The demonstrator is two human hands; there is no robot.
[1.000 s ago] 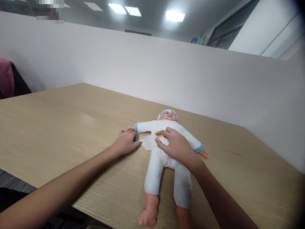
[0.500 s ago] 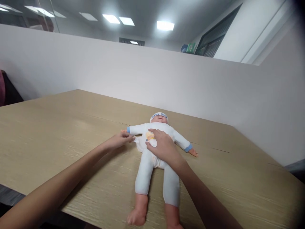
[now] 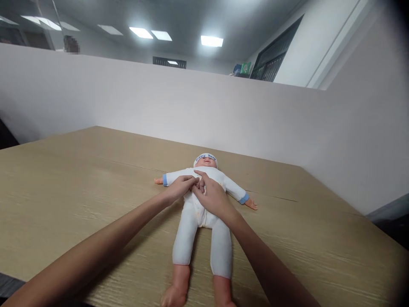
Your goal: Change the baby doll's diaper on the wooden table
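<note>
A baby doll (image 3: pixel 221 251) in a white suit with blue cuffs lies on its back, head away from me and feet toward me. A white diaper (image 3: pixel 204 220) is around its hips, its upper part covered by my hands. Fingers pinched together, my left hand (image 3: pixel 179 187) is at the doll's belly, on the diaper's side tab, which is mostly hidden. Right beside it, my right hand (image 3: pixel 214 197) rests on the front of the diaper. Its index finger is stretched out, while the thumb and curled fingers close in on the diaper by my left fingertips.
The doll lies on a wide wooden table (image 3: pixel 79 175) with a thin seam across it. A white partition wall (image 3: pixel 153 102) stands behind the table and along its right. Beyond the partition, part of a person's head (image 3: pixel 72 44) and a green package (image 3: pixel 245 68) show.
My left hand has moved right, from beside the doll's hip onto its belly, bringing the diaper tab over. My right hand's fingers have curled inward. The view has shifted slightly.
</note>
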